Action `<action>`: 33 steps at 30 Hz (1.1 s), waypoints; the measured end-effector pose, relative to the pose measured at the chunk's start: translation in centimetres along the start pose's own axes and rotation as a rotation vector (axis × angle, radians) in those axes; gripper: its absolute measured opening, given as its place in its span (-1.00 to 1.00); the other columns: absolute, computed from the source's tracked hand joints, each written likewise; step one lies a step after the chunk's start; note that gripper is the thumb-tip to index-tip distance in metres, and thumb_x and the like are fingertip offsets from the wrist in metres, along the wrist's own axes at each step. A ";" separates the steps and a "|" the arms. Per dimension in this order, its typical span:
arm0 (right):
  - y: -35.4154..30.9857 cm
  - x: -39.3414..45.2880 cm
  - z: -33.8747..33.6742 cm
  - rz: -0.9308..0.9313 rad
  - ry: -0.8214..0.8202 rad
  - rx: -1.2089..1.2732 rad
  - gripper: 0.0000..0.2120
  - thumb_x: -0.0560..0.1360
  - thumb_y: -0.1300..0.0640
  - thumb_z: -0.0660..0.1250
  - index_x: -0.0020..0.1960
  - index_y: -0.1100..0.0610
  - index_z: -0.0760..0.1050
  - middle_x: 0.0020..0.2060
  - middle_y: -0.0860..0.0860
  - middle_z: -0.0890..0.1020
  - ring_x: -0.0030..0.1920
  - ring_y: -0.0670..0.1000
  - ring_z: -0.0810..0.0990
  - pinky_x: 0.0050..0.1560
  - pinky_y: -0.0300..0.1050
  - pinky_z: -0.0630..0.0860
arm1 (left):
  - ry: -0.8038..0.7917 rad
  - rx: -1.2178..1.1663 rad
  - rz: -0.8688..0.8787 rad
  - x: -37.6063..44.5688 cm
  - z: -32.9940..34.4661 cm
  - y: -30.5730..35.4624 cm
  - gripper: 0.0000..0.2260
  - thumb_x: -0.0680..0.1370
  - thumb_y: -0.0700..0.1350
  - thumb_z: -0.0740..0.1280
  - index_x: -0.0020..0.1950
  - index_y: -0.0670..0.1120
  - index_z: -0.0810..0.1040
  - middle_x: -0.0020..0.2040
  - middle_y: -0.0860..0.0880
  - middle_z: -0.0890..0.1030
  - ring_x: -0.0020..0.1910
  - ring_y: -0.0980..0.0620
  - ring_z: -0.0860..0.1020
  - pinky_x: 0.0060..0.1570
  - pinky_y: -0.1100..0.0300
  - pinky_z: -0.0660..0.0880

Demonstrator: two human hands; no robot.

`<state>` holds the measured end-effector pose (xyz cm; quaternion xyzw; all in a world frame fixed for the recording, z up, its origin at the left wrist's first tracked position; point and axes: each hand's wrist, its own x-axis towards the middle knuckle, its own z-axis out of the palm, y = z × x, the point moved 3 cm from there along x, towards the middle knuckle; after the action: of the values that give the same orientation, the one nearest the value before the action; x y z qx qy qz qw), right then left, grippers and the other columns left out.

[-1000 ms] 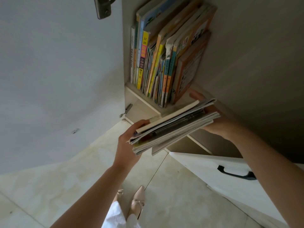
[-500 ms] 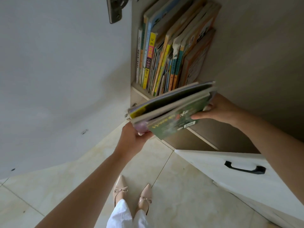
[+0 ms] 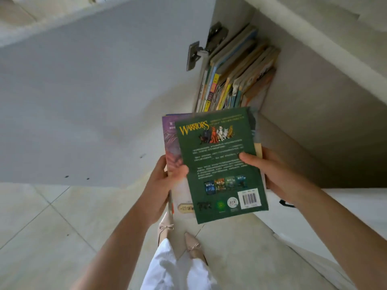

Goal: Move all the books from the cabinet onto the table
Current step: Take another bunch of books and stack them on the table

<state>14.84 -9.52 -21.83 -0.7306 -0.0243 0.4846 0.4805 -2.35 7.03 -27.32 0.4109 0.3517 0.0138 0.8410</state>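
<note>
I hold a small stack of books in front of me, clear of the cabinet. On top lies a green "Warriors" book [image 3: 222, 162], back cover up, with a purple-covered book [image 3: 170, 141] showing beneath it. My left hand [image 3: 165, 185] grips the stack's left edge, thumb on the green cover. My right hand [image 3: 272, 172] grips the right edge, thumb on top. A row of several upright books [image 3: 232, 80] still stands on the shelf inside the open cabinet [image 3: 297, 97]. No table is in view.
The cabinet's open white door [image 3: 94, 97] hangs at my left, its metal hinge [image 3: 201, 51] near the shelf. A lower white cabinet front with a black handle [image 3: 285, 204] sits at right. My feet in beige shoes [image 3: 191, 245] stand on pale floor tiles.
The stack has come out of the cabinet toward me and tipped so the green cover faces up. Both hands shifted to hold its side edges. My view has pulled back and down.
</note>
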 end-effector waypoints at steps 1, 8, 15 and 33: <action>-0.1 -1.0 0.5 -0.013 0.009 0.004 -0.74 0.44 0.03 0.38 0.09 0.08 0.58 -0.04 0.07 0.72 -0.01 0.15 0.70 0.11 0.15 0.55 | 0.064 0.054 0.029 -1.7 0.4 0.1 -0.40 0.34 -0.16 0.55 0.32 -0.11 0.39 0.14 -0.10 0.66 0.03 -0.16 0.66 -0.07 -0.07 0.62; -1.2 -10.3 5.5 -0.224 -0.038 -0.125 -0.83 0.49 0.09 0.38 0.08 -0.03 0.55 -0.08 -0.03 0.73 -0.11 0.03 0.72 -0.02 0.09 0.62 | 0.531 0.102 0.262 -15.6 1.2 -0.4 -0.18 0.33 -0.32 0.55 0.39 0.28 0.31 0.17 0.04 0.62 0.10 0.03 0.64 0.05 -0.04 0.60; -1.9 -19.5 13.2 -0.557 -0.175 -0.337 -0.34 0.51 0.15 0.37 0.46 -0.20 0.12 0.20 -0.35 0.48 0.17 -0.28 0.53 0.07 -0.24 0.57 | 0.774 0.005 0.491 -29.9 1.2 -0.5 -0.20 0.37 -0.35 0.49 0.48 0.12 0.25 0.20 -0.03 0.58 0.06 0.07 0.66 -0.07 0.14 0.63; 10.8 -39.2 43.5 -0.769 -1.000 -0.678 -0.44 0.49 0.11 0.35 0.42 -0.17 0.28 0.38 -0.09 0.43 0.27 0.03 0.54 0.05 0.17 0.61 | 1.602 -0.287 0.598 -64.1 -9.4 -15.4 -0.30 0.45 -0.19 0.48 0.50 0.12 0.25 0.21 0.36 0.50 0.20 0.32 0.51 0.05 0.34 0.56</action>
<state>-42.35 -5.49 -5.81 -0.4696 -0.6467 0.5235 0.2953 -60.38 -16.77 -4.85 0.2425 0.7102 0.5638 0.3448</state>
